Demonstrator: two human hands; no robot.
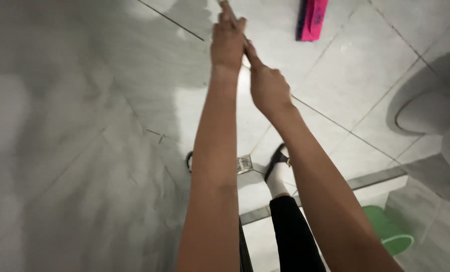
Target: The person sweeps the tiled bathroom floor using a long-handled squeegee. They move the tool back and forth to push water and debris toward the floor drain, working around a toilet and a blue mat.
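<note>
Both my arms reach forward and down over a pale tiled floor. My left hand (227, 44) is wrapped around a thin pale handle (225, 7) near the top of the view. My right hand (268, 86) grips the same handle just below it, closer to me. Most of the handle is hidden behind the hands. A pink and dark brush head (311, 19) lies on the tiles at the top, right of my hands; whether it joins the handle cannot be seen.
A metal floor drain (244, 163) sits between my arms, beside my foot in a black sandal (277, 160). A grey raised threshold (376, 177) runs across the floor. A green round object (388, 230) sits lower right. A white curved fixture (431, 113) is at the right edge.
</note>
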